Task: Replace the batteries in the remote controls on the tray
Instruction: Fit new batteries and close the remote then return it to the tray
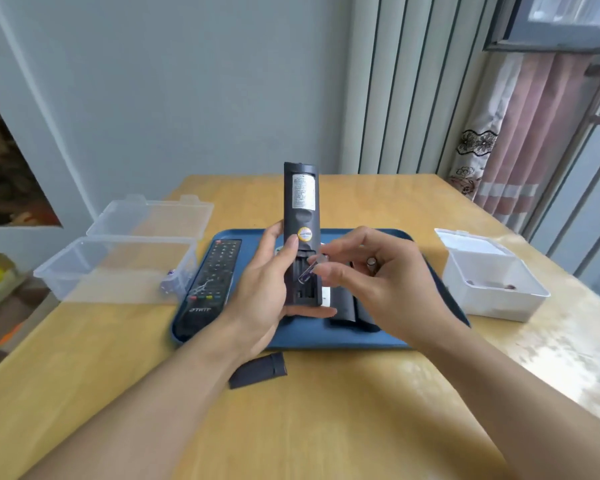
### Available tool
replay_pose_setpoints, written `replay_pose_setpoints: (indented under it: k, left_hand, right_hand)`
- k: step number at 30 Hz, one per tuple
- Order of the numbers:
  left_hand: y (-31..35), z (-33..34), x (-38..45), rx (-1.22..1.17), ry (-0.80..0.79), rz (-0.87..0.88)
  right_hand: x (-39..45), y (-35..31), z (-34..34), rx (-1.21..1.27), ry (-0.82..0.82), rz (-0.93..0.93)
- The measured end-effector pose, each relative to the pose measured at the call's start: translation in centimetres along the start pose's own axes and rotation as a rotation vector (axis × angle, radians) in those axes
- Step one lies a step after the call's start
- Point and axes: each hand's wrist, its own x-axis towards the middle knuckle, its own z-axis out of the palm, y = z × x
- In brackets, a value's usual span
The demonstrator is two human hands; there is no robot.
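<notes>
Two hands over blue tray [388, 341]. Head view: left hand [269, 292] grips upright dark remote [300, 216], back facing camera, battery bay uncovered. Right hand [378, 282] pinches battery [310, 270] at the bay. Second remote [208, 285] lies on tray's left side. Loose cover [258, 370] on table [326, 410], near tray's front edge.

Looking like a room in a home: pale wooden worktop [326, 410] standing against a plain light grey wall [187, 98], pink and cream curtain with dark floral embroidery [510, 133] hanging beside a metal-framed window [568, 22], clear plastic storage box with hinged lid [118, 265] and black television remote control [210, 282] lying about.
</notes>
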Motion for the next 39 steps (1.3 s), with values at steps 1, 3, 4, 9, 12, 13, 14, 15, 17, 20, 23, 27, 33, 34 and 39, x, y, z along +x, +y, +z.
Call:
replay_pose_setpoints:
  k: [1,3,4,9,12,13,14,15,17,20,23,27,33,34,39]
  left_hand:
    - [-0.1,-0.1,0.0,-0.004,-0.016,0.005]
    - [-0.2,-0.2,0.0,-0.014,-0.045,0.005]
    - [-0.2,-0.2,0.0,-0.027,-0.060,0.004]
    - [-0.5,0.0,-0.4,-0.071,-0.147,-0.014]
    - [-0.6,0.2,-0.5,-0.076,-0.173,-0.032]
    - [-0.6,0.2,-0.5,-0.071,-0.174,-0.033]
    - [-0.6,0.3,-0.5,-0.062,-0.172,-0.031]
    - [-0.7,0.3,-0.5,-0.052,-0.169,-0.027]
    - [-0.8,0.3,-0.5,-0.040,-0.165,-0.020]
    - [-0.9,0.3,-0.5,-0.066,-0.158,-0.038]
    - [-1.0,0.3,-0.4,-0.086,-0.143,-0.052]
    - [-1.0,0.5,-0.6,-0.098,-0.120,-0.064]
    - [-0.6,0.1,-0.3,-0.175,-0.054,-0.024]
    - [-0.6,0.0,-0.3,-0.186,-0.044,-0.019]
    - [-0.5,-0.3,0.0,-0.250,-0.003,0.008]
  right_hand:
    - [-0.1,0.1,0.1,-0.063,0.007,-0.019]
    - [-0.1,0.2,0.3,-0.137,0.016,-0.034]
    - [-0.1,0.2,0.3,-0.168,0.024,-0.045]
    - [0.4,1.0,0.2,-0.195,0.010,-0.035]
    - [0.5,1.1,0.1,-0.099,0.027,0.008]
    - [0.5,1.0,0.0,-0.089,0.040,0.009]
    - [0.5,1.0,0.0,-0.097,0.049,0.000]
    - [0.5,0.9,-0.1,-0.112,0.054,-0.012]
    - [0.4,0.9,-0.2,-0.143,0.055,-0.015]
    - [0.5,1.0,0.0,-0.196,0.034,0.003]
    - [0.4,0.8,0.1,-0.221,0.045,0.006]
    - [0.3,0.6,0.1,-0.289,0.042,0.022]
    - [0.9,0.8,-0.7,-0.018,0.044,0.273]
    - [1.1,1.0,-1.0,0.004,0.034,0.308]
    - [1.3,1.4,-1.5,0.049,-0.049,0.358]
